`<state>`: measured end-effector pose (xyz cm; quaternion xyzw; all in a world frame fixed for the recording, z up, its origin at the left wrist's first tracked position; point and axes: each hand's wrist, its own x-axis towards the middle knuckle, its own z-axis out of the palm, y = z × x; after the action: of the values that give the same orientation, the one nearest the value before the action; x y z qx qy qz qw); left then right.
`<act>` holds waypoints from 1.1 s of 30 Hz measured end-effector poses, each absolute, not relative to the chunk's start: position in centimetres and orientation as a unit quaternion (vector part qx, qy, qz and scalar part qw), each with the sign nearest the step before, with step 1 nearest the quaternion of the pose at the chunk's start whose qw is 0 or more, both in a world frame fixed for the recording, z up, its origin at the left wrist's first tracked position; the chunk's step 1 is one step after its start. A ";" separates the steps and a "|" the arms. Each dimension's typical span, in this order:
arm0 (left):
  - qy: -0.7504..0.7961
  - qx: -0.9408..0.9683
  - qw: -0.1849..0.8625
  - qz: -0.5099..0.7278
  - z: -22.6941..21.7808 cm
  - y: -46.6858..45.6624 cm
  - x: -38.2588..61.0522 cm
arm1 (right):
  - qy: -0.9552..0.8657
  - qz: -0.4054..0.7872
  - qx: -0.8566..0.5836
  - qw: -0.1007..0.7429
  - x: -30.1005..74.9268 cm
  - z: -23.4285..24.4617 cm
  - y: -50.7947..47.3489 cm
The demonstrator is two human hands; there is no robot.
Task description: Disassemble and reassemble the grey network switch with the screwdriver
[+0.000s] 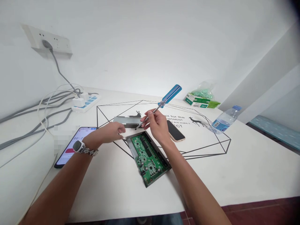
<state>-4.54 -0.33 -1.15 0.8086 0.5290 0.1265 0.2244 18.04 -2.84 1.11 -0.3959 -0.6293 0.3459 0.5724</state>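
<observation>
My right hand point(156, 122) holds a screwdriver point(170, 95) by its metal shaft. The clear blue handle points up to the right, and the dark tip slants down to the left. My left hand point(114, 131) hovers left of the tip, fingers curved, with a gap between thumb and forefinger and nothing visible between them. Below both hands, a green circuit board point(147, 159) sits in a shallow metal tray-like housing point(133, 150), tilted on the table. Behind the hands lies a flat grey metal cover point(126, 120), partly hidden by my fingers.
A lit phone point(67, 153) lies under my left wrist; a dark phone point(175, 131) is right of my right hand. A power strip point(85, 104) with cables stands back left. A water bottle point(226, 120) and green-white boxes point(201, 100) are on the right of the white table point(211, 175).
</observation>
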 end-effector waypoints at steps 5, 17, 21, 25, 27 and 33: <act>0.463 0.818 0.312 0.141 0.3 -1.7 -2.2 | -0.685 0.302 -0.407 0.522 17.7 0.8 -3.1; 0.452 0.837 0.243 0.187 -0.8 -1.8 -0.3 | -0.728 0.255 -0.416 0.481 16.9 -0.1 -2.9; 0.455 0.839 0.234 0.186 -0.9 -1.7 -0.4 | -0.722 0.265 -0.416 0.485 16.9 -0.4 -2.7; 0.460 0.836 0.237 0.182 -0.8 -1.8 -0.3 | -0.724 0.265 -0.413 0.484 16.8 -0.5 -2.6; 0.460 0.836 0.237 0.184 -0.9 -1.7 -0.2 | -0.721 0.269 -0.416 0.484 16.8 -0.6 -2.5; 0.459 0.839 0.230 0.181 -1.0 -1.8 -0.2 | -0.726 0.272 -0.417 0.474 16.9 -0.8 -2.3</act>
<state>-0.23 -1.75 -1.01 0.8390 0.4589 0.1810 0.2296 16.86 -2.34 -0.76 -0.4167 -0.7264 0.2717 0.4743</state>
